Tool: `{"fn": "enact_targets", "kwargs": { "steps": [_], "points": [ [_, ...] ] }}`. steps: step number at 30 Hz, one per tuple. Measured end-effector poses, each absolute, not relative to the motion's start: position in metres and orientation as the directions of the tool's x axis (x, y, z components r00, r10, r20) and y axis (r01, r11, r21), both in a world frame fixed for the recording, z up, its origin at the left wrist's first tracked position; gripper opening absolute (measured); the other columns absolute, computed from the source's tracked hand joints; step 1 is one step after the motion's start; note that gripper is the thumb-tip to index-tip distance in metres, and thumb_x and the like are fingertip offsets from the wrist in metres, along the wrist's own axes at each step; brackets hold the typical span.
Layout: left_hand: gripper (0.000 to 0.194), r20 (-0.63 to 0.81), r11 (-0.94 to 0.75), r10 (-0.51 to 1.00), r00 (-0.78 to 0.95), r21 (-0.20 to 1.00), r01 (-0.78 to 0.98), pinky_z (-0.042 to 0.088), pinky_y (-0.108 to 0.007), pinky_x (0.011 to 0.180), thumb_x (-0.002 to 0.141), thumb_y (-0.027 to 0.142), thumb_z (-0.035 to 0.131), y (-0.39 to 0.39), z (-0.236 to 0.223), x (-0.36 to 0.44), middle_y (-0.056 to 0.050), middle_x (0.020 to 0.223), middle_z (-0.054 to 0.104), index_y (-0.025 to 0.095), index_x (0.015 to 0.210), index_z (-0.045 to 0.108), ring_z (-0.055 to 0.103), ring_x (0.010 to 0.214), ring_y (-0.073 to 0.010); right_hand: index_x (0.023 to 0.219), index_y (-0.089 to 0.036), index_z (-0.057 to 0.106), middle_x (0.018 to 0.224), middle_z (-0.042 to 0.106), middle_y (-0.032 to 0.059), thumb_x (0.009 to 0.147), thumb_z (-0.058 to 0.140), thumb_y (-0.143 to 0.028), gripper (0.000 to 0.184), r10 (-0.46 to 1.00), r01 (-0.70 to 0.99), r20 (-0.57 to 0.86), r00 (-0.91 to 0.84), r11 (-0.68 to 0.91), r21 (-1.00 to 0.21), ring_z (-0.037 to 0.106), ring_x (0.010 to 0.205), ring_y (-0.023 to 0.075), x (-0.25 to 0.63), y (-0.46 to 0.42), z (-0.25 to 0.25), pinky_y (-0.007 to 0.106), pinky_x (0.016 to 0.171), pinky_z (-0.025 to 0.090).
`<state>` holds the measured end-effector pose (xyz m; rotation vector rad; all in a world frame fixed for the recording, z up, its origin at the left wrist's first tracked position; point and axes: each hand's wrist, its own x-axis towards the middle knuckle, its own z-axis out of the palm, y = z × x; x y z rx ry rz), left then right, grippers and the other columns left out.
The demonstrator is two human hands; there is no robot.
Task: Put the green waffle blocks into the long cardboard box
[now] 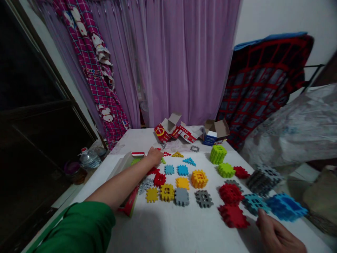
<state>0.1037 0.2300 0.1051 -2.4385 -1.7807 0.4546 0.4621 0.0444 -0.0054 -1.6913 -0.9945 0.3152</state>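
Note:
My left hand (154, 156) reaches across the table with its fingers drawn together, beside a small green triangular piece (163, 161) and a red lattice piece (166, 154). Its fingertips are partly hidden, so what they hold cannot be made out. At the lower right, my right hand (279, 233) is closed, thumb and finger at the near edge of a blue window tile (254, 202). Close by are a stack of red tiles (233, 215), a red window stack (230, 193), a bright blue stack (286, 206) and a grey window stack (264, 179).
Loose interlocking tiles, such as a grey one (181, 196) and a yellow window one (167, 192), cover the table's middle. Green stacks (218, 154) stand behind. A clear-sided package (122, 167) lies under my left arm. Opened cartons (184, 134) sit at the back near the curtain (189, 63).

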Motion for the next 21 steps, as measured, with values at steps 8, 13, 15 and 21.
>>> {"fn": "enact_targets", "kwargs": {
  "steps": [8, 13, 15, 21],
  "points": [
    [0.029, -0.033, -0.524, 0.850, 0.525, -0.141, 0.840, 0.041, -0.039, 0.093, 0.094, 0.036, 0.045, 0.247, 0.117, 0.184, -0.008, 0.109, 0.070, 0.022, 0.102, 0.069, 0.060, 0.108, -0.0246, 0.049, -0.020, 0.051, 0.049, 0.048, -0.0010, 0.081, 0.059, -0.053, 0.046, 0.713, 0.477, 0.392, 0.582, 0.091, -0.874, 0.045, 0.048, 0.0127, 0.449, 0.051, 0.012, 0.025, 0.054, 0.038],
    [0.040, -0.043, -0.641, 0.762, 0.646, 0.090, 0.762, 0.046, -0.037, 0.094, 0.085, 0.051, 0.057, 0.241, 0.113, 0.286, -0.004, 0.118, 0.068, 0.026, 0.115, 0.063, 0.061, 0.111, -0.0247, 0.049, -0.019, 0.046, 0.048, 0.041, -0.0029, 0.084, 0.057, -0.051, 0.049, 0.722, 0.459, 0.414, 0.555, 0.150, -0.876, 0.040, 0.046, 0.0104, 0.448, 0.054, 0.009, 0.025, 0.051, 0.034],
    [0.048, -0.097, -0.616, 0.774, 0.626, 0.116, 0.779, 0.047, -0.037, 0.093, 0.078, 0.052, 0.064, 0.239, 0.101, 0.319, -0.008, 0.121, 0.067, 0.022, 0.115, 0.062, 0.061, 0.112, -0.0270, 0.050, -0.019, 0.046, 0.049, 0.041, -0.0031, 0.085, 0.057, -0.051, 0.049, 0.720, 0.453, 0.419, 0.554, 0.162, -0.877, 0.039, 0.046, 0.0101, 0.449, 0.055, 0.007, 0.025, 0.050, 0.034],
    [0.059, -0.120, -0.530, 0.829, 0.547, 0.144, 0.836, 0.048, -0.037, 0.095, 0.078, 0.044, 0.065, 0.237, 0.069, 0.357, -0.013, 0.128, 0.062, 0.017, 0.128, 0.049, 0.059, 0.117, -0.0283, 0.050, -0.020, 0.045, 0.049, 0.039, -0.0034, 0.087, 0.055, -0.049, 0.048, 0.714, 0.446, 0.417, 0.562, 0.163, -0.880, 0.039, 0.046, 0.0106, 0.447, 0.056, 0.006, 0.025, 0.050, 0.033]
  ]
}}
